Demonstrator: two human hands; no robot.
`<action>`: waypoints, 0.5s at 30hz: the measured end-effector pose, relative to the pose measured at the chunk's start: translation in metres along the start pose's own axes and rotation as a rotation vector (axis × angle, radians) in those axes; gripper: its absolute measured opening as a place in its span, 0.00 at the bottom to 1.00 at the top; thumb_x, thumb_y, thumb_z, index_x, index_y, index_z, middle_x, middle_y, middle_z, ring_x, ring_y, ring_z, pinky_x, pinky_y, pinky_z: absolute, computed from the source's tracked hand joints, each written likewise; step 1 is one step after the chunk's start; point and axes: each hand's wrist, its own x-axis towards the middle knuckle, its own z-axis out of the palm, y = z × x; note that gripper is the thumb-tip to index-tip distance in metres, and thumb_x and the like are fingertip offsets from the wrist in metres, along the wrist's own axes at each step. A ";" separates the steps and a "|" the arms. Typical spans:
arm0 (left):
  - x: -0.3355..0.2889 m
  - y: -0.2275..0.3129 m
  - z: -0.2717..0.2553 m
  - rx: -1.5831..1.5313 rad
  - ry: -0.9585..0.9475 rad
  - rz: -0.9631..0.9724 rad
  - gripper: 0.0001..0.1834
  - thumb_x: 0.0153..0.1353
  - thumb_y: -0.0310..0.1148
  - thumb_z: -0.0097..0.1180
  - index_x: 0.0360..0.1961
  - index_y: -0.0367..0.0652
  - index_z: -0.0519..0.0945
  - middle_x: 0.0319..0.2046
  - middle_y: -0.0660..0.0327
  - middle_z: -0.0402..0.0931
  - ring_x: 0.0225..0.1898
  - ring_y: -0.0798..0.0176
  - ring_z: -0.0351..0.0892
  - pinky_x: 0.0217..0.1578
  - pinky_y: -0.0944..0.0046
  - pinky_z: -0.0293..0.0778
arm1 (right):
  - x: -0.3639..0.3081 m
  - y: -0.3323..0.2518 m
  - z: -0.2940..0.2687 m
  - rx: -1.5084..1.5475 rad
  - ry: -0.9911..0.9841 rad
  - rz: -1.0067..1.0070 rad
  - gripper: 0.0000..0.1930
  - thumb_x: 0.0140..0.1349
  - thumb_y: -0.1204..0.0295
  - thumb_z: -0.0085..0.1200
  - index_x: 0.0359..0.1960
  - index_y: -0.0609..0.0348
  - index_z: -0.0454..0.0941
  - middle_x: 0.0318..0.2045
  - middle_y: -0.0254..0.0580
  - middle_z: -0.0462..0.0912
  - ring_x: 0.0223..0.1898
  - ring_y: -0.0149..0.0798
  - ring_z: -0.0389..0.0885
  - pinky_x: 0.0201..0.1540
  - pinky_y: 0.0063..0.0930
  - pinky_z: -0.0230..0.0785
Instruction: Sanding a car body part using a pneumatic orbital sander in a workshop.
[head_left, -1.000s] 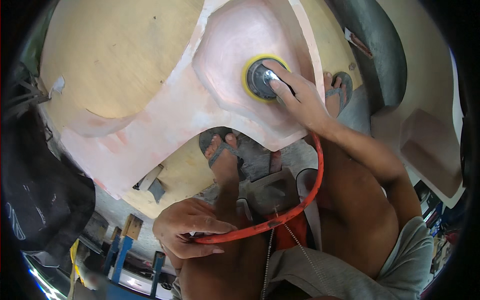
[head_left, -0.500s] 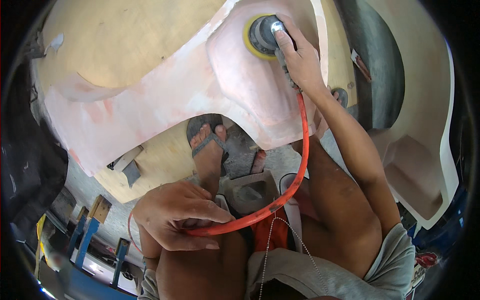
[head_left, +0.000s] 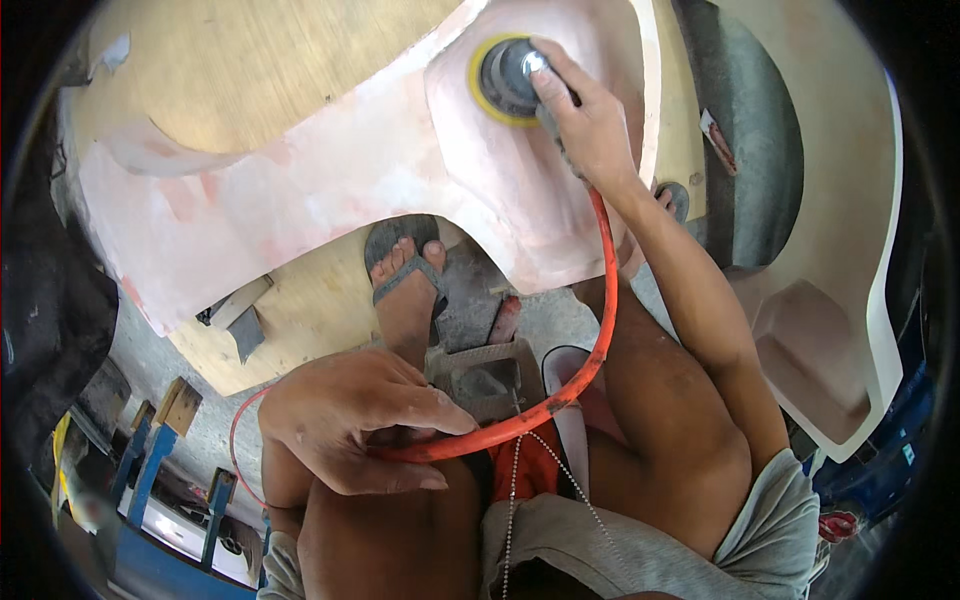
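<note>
My right hand grips a round air sander with a yellow-edged pad. The pad rests on the recessed face of a large, pale pink moulded panel, near its upper right part. From the sander's handle a red air hose curves down toward my lap. My left hand is closed loosely around that hose, above my left thigh. Thumb and fingers lie on either side of it.
Under the panel lies a plywood board. A plastic basket stands between my legs. Another moulded panel and a dark curved piece lie at right. Blue metal frames stand at lower left.
The sander and my right hand have shifted slightly left on the panel. My left hand still holds the hose. The whole view has moved a little.
</note>
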 end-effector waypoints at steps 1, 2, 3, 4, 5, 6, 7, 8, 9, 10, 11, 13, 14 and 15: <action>0.000 0.001 -0.001 -0.003 0.001 -0.005 0.25 0.57 0.28 0.74 0.54 0.35 0.80 0.20 0.59 0.77 0.19 0.53 0.77 0.20 0.58 0.67 | -0.002 0.000 0.001 -0.070 -0.034 -0.093 0.22 0.73 0.57 0.56 0.66 0.43 0.78 0.48 0.52 0.87 0.49 0.42 0.84 0.58 0.33 0.72; 0.000 0.001 -0.001 -0.019 0.003 -0.011 0.24 0.57 0.28 0.74 0.54 0.36 0.80 0.20 0.59 0.77 0.19 0.53 0.76 0.20 0.58 0.67 | -0.006 0.000 0.002 -0.143 -0.070 -0.184 0.23 0.72 0.55 0.57 0.66 0.40 0.78 0.45 0.59 0.87 0.45 0.50 0.86 0.55 0.37 0.74; 0.000 0.000 -0.001 -0.001 0.009 -0.004 0.24 0.57 0.28 0.74 0.54 0.36 0.80 0.20 0.59 0.77 0.19 0.53 0.76 0.20 0.58 0.67 | -0.011 0.001 0.002 -0.257 -0.167 -0.067 0.23 0.72 0.55 0.57 0.67 0.37 0.78 0.45 0.61 0.86 0.45 0.52 0.86 0.56 0.38 0.74; 0.001 -0.002 -0.001 0.010 0.019 0.002 0.24 0.57 0.29 0.74 0.54 0.36 0.80 0.20 0.59 0.76 0.19 0.53 0.77 0.20 0.58 0.67 | -0.017 0.001 0.003 -0.220 -0.234 -0.119 0.22 0.72 0.55 0.57 0.67 0.35 0.78 0.43 0.62 0.86 0.44 0.55 0.85 0.56 0.38 0.74; 0.001 -0.004 0.000 0.004 0.040 0.007 0.24 0.57 0.29 0.74 0.54 0.36 0.80 0.20 0.59 0.76 0.19 0.54 0.77 0.20 0.58 0.67 | -0.016 0.002 0.004 -0.193 -0.231 -0.180 0.22 0.72 0.55 0.57 0.67 0.37 0.78 0.45 0.61 0.86 0.46 0.53 0.86 0.57 0.37 0.73; 0.001 -0.006 0.002 0.009 0.034 -0.002 0.24 0.57 0.29 0.74 0.54 0.36 0.80 0.20 0.59 0.76 0.19 0.54 0.77 0.20 0.58 0.67 | -0.018 0.001 0.005 -0.213 -0.250 -0.107 0.22 0.73 0.56 0.56 0.67 0.38 0.78 0.46 0.60 0.86 0.47 0.51 0.86 0.58 0.36 0.73; 0.001 -0.007 0.003 0.007 0.036 0.005 0.24 0.58 0.30 0.74 0.54 0.36 0.80 0.20 0.59 0.77 0.19 0.54 0.77 0.20 0.58 0.67 | -0.016 0.001 0.005 -0.194 -0.242 -0.158 0.22 0.73 0.56 0.56 0.67 0.38 0.78 0.46 0.60 0.86 0.47 0.51 0.86 0.58 0.36 0.73; 0.001 -0.008 0.003 0.009 0.025 0.006 0.24 0.58 0.30 0.74 0.53 0.36 0.80 0.20 0.58 0.77 0.19 0.53 0.77 0.20 0.58 0.68 | -0.010 0.000 0.003 -0.104 -0.177 -0.085 0.22 0.74 0.57 0.56 0.67 0.43 0.77 0.50 0.55 0.86 0.51 0.44 0.84 0.60 0.32 0.71; 0.001 -0.008 0.002 0.009 0.016 0.024 0.24 0.58 0.30 0.74 0.53 0.36 0.80 0.20 0.58 0.77 0.19 0.53 0.77 0.20 0.58 0.68 | -0.003 -0.001 0.001 -0.001 -0.097 -0.093 0.23 0.75 0.58 0.55 0.68 0.48 0.76 0.53 0.50 0.86 0.55 0.36 0.82 0.62 0.28 0.69; 0.000 -0.006 0.001 0.017 0.000 -0.002 0.24 0.58 0.30 0.74 0.53 0.36 0.80 0.20 0.58 0.77 0.19 0.53 0.77 0.20 0.58 0.68 | 0.002 -0.002 0.000 -0.031 -0.085 -0.020 0.23 0.75 0.58 0.55 0.68 0.48 0.76 0.53 0.50 0.86 0.55 0.36 0.82 0.62 0.28 0.69; -0.001 -0.004 -0.001 0.018 -0.009 -0.015 0.24 0.58 0.29 0.74 0.54 0.36 0.79 0.20 0.58 0.77 0.19 0.53 0.77 0.20 0.59 0.68 | 0.007 -0.003 0.000 -0.026 -0.005 -0.040 0.23 0.75 0.57 0.54 0.68 0.49 0.76 0.56 0.51 0.85 0.57 0.38 0.82 0.63 0.29 0.69; 0.000 -0.003 -0.003 0.019 -0.003 0.022 0.24 0.57 0.28 0.74 0.54 0.35 0.79 0.20 0.58 0.77 0.19 0.54 0.77 0.20 0.59 0.68 | 0.012 -0.004 0.001 -0.060 0.140 -0.141 0.22 0.74 0.61 0.55 0.67 0.51 0.76 0.53 0.56 0.85 0.55 0.43 0.84 0.61 0.31 0.71; 0.001 -0.002 -0.003 -0.009 0.030 0.042 0.24 0.57 0.28 0.74 0.54 0.35 0.79 0.20 0.59 0.77 0.19 0.55 0.77 0.19 0.59 0.67 | 0.011 -0.003 0.001 -0.098 0.119 -0.139 0.23 0.74 0.60 0.55 0.67 0.50 0.75 0.55 0.56 0.84 0.57 0.47 0.84 0.63 0.31 0.70; 0.001 -0.002 -0.003 0.005 0.036 0.057 0.25 0.56 0.26 0.75 0.54 0.34 0.79 0.20 0.60 0.77 0.18 0.56 0.77 0.19 0.61 0.67 | 0.007 -0.002 0.003 -0.104 0.115 -0.179 0.23 0.74 0.60 0.54 0.68 0.49 0.74 0.53 0.59 0.84 0.54 0.51 0.84 0.61 0.34 0.71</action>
